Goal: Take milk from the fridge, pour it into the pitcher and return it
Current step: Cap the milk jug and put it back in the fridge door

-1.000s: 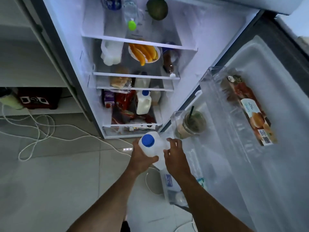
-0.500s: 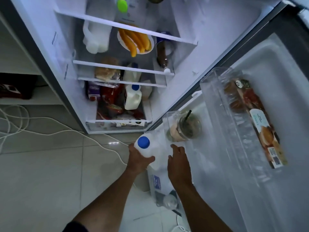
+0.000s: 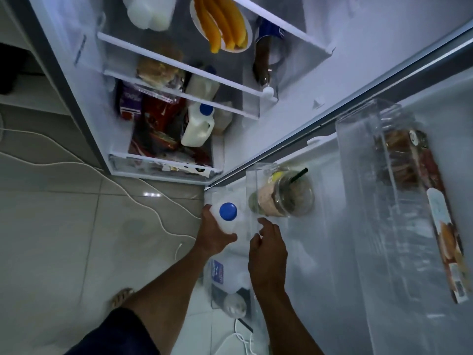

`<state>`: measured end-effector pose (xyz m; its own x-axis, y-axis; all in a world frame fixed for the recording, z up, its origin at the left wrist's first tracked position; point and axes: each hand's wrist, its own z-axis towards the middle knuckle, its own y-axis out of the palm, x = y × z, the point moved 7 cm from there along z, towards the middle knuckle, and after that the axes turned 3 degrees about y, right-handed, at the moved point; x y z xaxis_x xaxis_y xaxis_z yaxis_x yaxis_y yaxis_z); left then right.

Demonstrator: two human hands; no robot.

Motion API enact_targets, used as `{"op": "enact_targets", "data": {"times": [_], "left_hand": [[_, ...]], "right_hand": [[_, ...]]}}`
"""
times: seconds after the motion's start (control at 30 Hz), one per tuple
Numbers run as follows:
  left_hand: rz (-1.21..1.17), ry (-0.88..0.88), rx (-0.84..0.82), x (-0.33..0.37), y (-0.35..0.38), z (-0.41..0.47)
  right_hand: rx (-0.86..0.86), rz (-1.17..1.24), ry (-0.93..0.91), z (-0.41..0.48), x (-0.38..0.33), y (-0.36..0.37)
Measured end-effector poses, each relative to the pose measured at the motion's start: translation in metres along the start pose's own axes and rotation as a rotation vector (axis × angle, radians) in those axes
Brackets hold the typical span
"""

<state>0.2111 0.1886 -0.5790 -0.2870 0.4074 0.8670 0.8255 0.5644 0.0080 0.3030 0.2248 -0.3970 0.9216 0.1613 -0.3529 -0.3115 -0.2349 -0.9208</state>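
**tilefloor_tom:** Compared with a second back, the whole view has swung in closer and lower over the door. The milk bottle (image 3: 229, 225) has gone with the left hand (image 3: 213, 238) towards the hinge corner. The right hand (image 3: 268, 254), which was up against the bottle's side, now looks to be off it.

**fridgewatcher:** Yeah, same read from the head cam. The left hand is wrapped round the bottle's shoulder just under the blue cap. The right hand hangs loose beside it, fingers relaxed and gripping nothing. There's a clear wall of the door bin (image 3: 249, 190) between the two, the bin with the iced coffee cup (image 3: 284, 198) in it.

**tilefloor_tom:** So where does the bottle actually sit?

**fridgewatcher:** Upright, cap straight at the camera, so its long axis runs up and down. It's right at the inner corner of the fridge door (image 3: 332, 252), just left of that bin, with the lower door shelf and its jugs (image 3: 220, 275) below. Obviously the left hand is the nearer one, the right is a bit behind and to the right.

**tilefloor_tom:** Taking it out or putting it back?

**fridgewatcher:** Can't tell, no pitcher in view. Either way I'd guess it travels straight along that vertical axis, left hand doing the work.
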Motion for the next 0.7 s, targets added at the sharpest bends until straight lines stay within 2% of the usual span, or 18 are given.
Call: {"op": "enact_targets", "data": {"times": [0.33, 0.53, 0.7], "left_hand": [[0.388, 0.068, -0.343, -0.021, 0.031, 0.016], [0.712, 0.089, -0.43, -0.038, 0.046, 0.029], [0.892, 0.106, -0.418, -0.056, 0.058, 0.04]], "right_hand": [[0.133, -0.035, -0.015, 0.003, 0.008, 0.0], [0.192, 0.012, -0.017, -0.001, 0.011, 0.003], [0.202, 0.02, -0.051, 0.004, 0.015, 0.007]]}}
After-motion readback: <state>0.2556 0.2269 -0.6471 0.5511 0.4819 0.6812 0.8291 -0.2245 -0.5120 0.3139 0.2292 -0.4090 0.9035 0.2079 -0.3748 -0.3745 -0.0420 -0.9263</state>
